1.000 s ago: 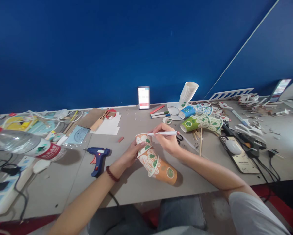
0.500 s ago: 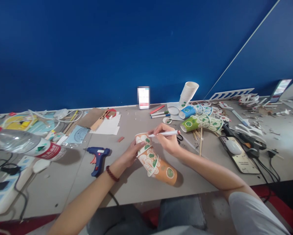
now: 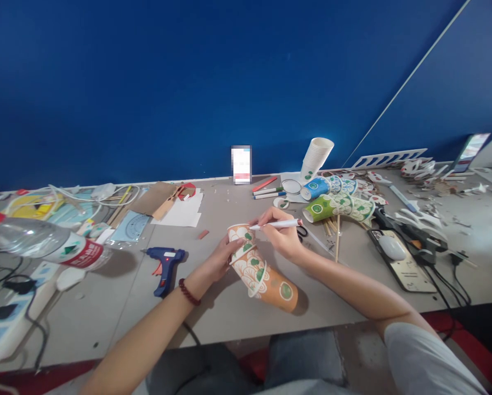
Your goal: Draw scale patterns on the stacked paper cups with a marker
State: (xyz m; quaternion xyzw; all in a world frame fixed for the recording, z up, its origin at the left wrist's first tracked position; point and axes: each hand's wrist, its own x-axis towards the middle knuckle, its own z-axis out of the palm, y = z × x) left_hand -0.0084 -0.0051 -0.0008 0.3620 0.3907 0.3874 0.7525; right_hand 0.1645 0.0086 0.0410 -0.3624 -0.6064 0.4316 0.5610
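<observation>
My left hand (image 3: 223, 257) is closed around the upper end of a bent chain of orange and white paper cups (image 3: 252, 269). Its plain orange end rests low over the table towards me. In my right hand (image 3: 282, 236) is a white marker pen (image 3: 281, 224) with a reddish end, held in a pinch. The pen's tip meets the top cup near its rim; whether it leaves a mark is too small to tell. Left of the cups lies a blue glue gun (image 3: 166, 266), and a small reddish-brown piece (image 3: 203, 234) lies beyond my left hand.
Blue cups (image 3: 317, 187) and green cups (image 3: 322, 208) lie at the right, below a leaning white cup stack (image 3: 316, 156). Several markers (image 3: 268, 193) lie behind my hands. A large bottle (image 3: 64, 247) and a power strip (image 3: 19, 307) occupy the left; a phone (image 3: 410, 271) sits right.
Hardly anything differs. Both hands, the cups and the marker stay in nearly the same place, with the pen tip still at the top cup.
</observation>
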